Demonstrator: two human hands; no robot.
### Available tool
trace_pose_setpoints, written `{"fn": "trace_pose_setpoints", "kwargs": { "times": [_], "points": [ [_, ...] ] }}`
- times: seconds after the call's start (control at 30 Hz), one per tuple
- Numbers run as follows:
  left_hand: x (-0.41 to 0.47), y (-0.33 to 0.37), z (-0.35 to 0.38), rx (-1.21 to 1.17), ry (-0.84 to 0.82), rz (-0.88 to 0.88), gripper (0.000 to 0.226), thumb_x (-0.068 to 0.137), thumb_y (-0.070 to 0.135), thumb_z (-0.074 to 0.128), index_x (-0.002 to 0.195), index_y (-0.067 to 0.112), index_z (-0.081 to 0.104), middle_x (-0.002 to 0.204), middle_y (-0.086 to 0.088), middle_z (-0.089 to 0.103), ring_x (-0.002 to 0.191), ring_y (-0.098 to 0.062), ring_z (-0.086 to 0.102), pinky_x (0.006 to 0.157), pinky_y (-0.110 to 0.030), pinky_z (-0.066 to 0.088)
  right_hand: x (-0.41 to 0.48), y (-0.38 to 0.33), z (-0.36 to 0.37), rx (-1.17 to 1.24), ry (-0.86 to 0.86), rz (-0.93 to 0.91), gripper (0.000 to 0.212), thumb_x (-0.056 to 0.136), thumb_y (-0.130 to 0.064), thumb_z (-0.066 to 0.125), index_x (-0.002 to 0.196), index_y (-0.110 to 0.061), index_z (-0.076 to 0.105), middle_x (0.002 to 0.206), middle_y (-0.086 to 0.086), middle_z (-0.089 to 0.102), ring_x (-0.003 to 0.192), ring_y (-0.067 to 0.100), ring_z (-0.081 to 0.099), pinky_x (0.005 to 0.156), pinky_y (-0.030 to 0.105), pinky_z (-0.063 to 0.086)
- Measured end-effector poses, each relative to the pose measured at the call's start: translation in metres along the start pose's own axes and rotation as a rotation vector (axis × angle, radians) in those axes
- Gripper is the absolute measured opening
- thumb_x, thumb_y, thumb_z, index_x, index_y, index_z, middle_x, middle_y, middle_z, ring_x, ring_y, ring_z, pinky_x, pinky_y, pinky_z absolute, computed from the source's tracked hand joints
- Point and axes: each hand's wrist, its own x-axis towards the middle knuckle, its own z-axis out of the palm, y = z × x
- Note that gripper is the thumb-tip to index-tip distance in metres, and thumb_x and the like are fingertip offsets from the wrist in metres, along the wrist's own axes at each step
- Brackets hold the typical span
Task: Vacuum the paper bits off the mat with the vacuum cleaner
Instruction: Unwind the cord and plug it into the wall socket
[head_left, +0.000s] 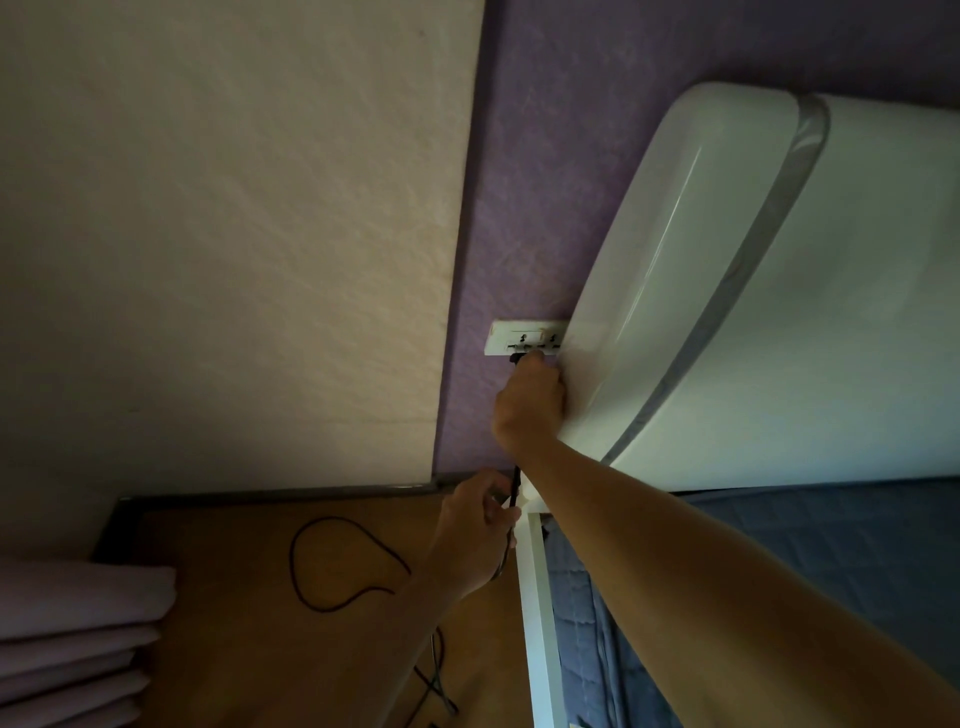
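Note:
A white wall socket (524, 338) sits on the purple wall beside the bed's headboard. My right hand (530, 402) is shut on a black plug (517, 358) pressed against the socket's lower edge. The black power cord (515, 486) runs down from the plug. My left hand (475, 525) grips that cord lower down, near the bed frame's corner. More of the cord (332, 564) lies in a loop on the wooden floor. The vacuum cleaner, the mat and the paper bits are out of view.
A white glossy headboard (727, 270) leans against the wall at right. The white bed frame (537, 613) and a blue quilt (831, 545) fill the lower right. Folded pale curtains (78, 639) hang at the lower left. A cream wall panel (234, 234) covers the left.

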Motion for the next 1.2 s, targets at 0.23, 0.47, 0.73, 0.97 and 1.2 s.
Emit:
{"fn": "trace_pose_setpoints", "kwargs": {
  "times": [0.23, 0.47, 0.73, 0.97, 1.2],
  "points": [
    [0.006, -0.004, 0.009, -0.015, 0.027, 0.000, 0.009, 0.094, 0.007, 0.061, 0.104, 0.008, 0.061, 0.088, -0.018, 0.065, 0.070, -0.027, 0.068, 0.050, -0.014, 0.049, 0.003, -0.003, 0.002, -0.052, 0.013, -0.012, 0.028, 0.098, -0.005, 0.052, 0.126, -0.001, 0.050, 0.125, 0.017, 0.061, 0.112, 0.027, 0.063, 0.087, 0.032, 0.053],
    [0.008, -0.009, 0.007, -0.038, 0.055, -0.003, 0.009, 0.093, 0.007, 0.063, 0.101, 0.011, 0.063, 0.084, -0.015, 0.066, 0.065, -0.021, 0.066, 0.051, -0.015, 0.048, 0.004, -0.004, 0.000, -0.113, 0.013, -0.037, 0.025, 0.096, -0.004, 0.054, 0.121, -0.001, 0.054, 0.121, 0.017, 0.063, 0.110, 0.028, 0.065, 0.085, 0.033, 0.054],
    [0.008, -0.007, 0.014, -0.068, 0.082, 0.020, 0.009, 0.093, 0.001, 0.061, 0.098, 0.007, 0.063, 0.079, -0.009, 0.065, 0.066, -0.018, 0.066, 0.055, -0.017, 0.050, 0.008, -0.005, -0.002, -0.068, 0.009, -0.051, 0.027, 0.095, -0.001, 0.054, 0.122, 0.001, 0.056, 0.123, 0.019, 0.062, 0.111, 0.030, 0.064, 0.087, 0.035, 0.054],
    [0.006, -0.008, 0.016, -0.084, 0.097, 0.001, 0.011, 0.094, 0.003, 0.059, 0.100, 0.010, 0.063, 0.077, -0.008, 0.066, 0.066, -0.016, 0.068, 0.054, -0.018, 0.051, 0.003, 0.002, 0.003, 0.082, 0.034, -0.064, 0.028, 0.095, 0.000, 0.053, 0.123, 0.003, 0.053, 0.122, 0.020, 0.061, 0.113, 0.028, 0.062, 0.093, 0.033, 0.052],
    [0.007, -0.002, 0.019, -0.122, 0.120, -0.024, 0.011, 0.094, 0.003, 0.059, 0.101, 0.010, 0.065, 0.077, -0.013, 0.068, 0.059, -0.010, 0.065, 0.052, -0.017, 0.048, 0.006, -0.003, 0.000, 0.155, 0.030, -0.004, 0.028, 0.093, 0.001, 0.052, 0.121, 0.003, 0.055, 0.122, 0.021, 0.061, 0.113, 0.029, 0.061, 0.091, 0.031, 0.051]
  ]
}}
